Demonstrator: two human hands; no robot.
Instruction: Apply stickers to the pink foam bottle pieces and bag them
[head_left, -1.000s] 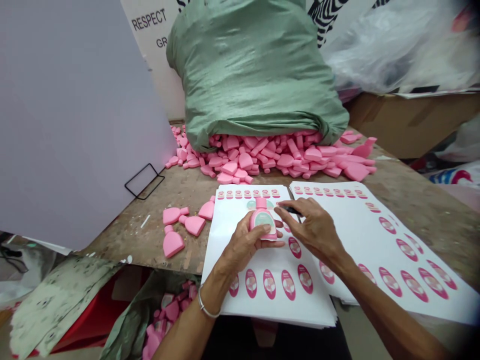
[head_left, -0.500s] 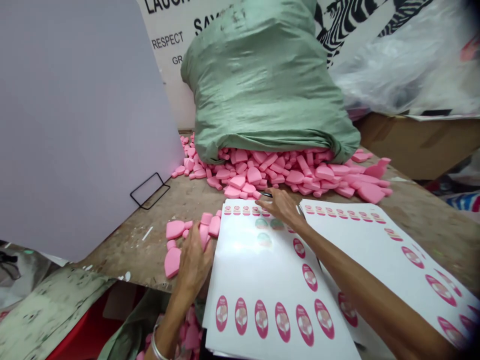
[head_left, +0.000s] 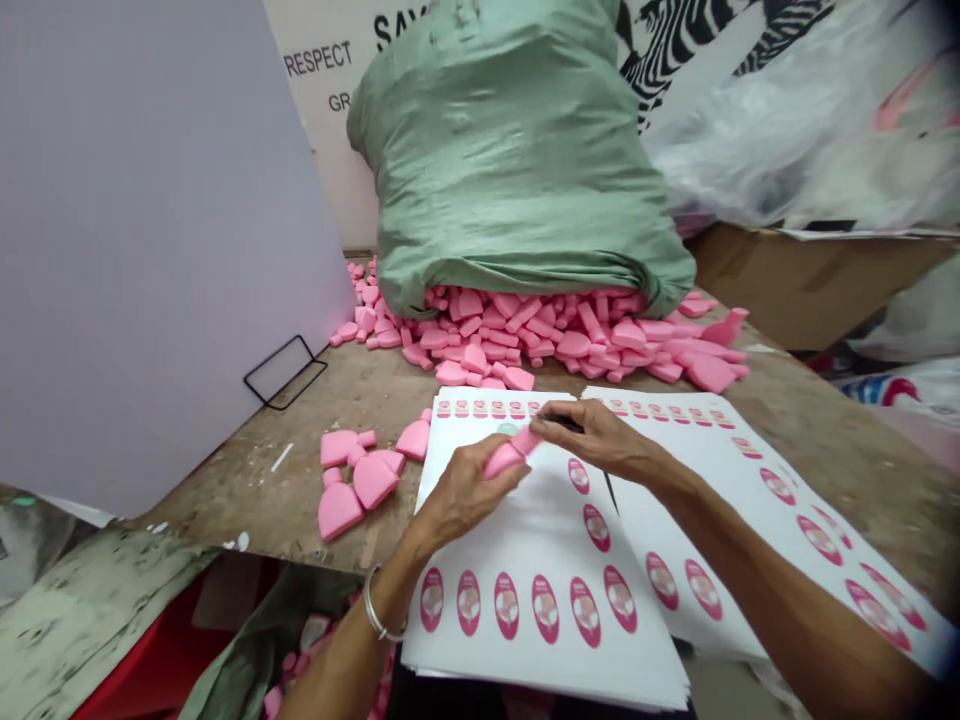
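My left hand [head_left: 466, 495] is closed around a small pink bottle-shaped piece [head_left: 504, 458], held tilted just above a stack of sticker sheets [head_left: 517, 535]. At the narrow neck end of that piece are the fingertips of my right hand [head_left: 604, 438]. A slim dark tool [head_left: 562, 422] is gripped in the right hand; its exact kind is too small to make out. Whether a sticker is between the fingertips cannot be seen. Oval pink stickers line the sheet's lower edge and right side, with small ones along the top. Several loose pink pieces [head_left: 375, 482] lie left of the sheets.
A second stack of sticker sheets [head_left: 727, 500] lies to the right. Behind, a green sack [head_left: 517, 170] stands over a heap of pink pieces [head_left: 577, 340]. A pale panel [head_left: 165, 230] and a black wire frame [head_left: 285, 373] are at left, a cardboard box [head_left: 810, 290] at right.
My left hand has lifted a pink piece from the table's left side over to the sheets. My right hand has come back from the sheet's top edge to meet it.
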